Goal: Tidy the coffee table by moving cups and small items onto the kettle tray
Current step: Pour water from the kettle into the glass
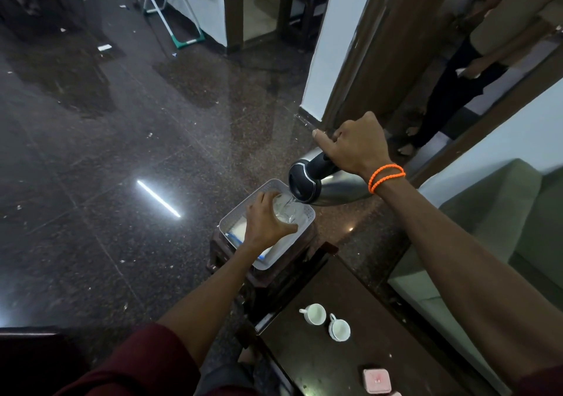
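Gripping glass [285, 210] within left fingers [268, 197]

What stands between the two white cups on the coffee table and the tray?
No object lies between the white cups and the tray. But both hands are busy there: the left hand holds a glass over it, and the right hand tilts the kettle.

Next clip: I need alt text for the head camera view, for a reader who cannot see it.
A person's right hand tilts a steel kettle by its black handle, pouring water into a clear glass that the left hand grips over a white tray on a small dark stand. Nearer the camera, two white cups and a pink box sit on the dark coffee table.
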